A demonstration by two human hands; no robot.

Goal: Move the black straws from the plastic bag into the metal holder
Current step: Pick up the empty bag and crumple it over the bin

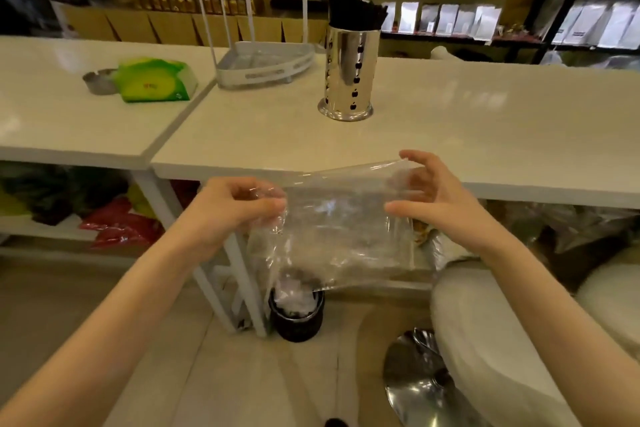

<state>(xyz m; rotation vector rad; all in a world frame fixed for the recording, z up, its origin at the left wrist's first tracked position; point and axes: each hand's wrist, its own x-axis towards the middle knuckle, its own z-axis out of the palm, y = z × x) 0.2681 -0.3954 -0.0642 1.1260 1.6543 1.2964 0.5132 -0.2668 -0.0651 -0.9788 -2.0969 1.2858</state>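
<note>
A bundle of black straws [355, 14] stands upright in the shiny metal holder [348, 76] on the white counter [450, 121]. In front of the counter's near edge I hold a clear plastic bag [339, 229] stretched between both hands; nothing shows inside it. My left hand [232, 211] pinches its left side. My right hand [433, 198] holds its upper right corner with fingers spread around the film.
A white wire rack [263, 66] stands left of the holder. A green tissue pack [156, 80] and a small metal ashtray [98, 80] lie on the left table. A black bin [298, 308] with a liner sits on the floor below the bag. A chrome stool base [415, 378] is at lower right.
</note>
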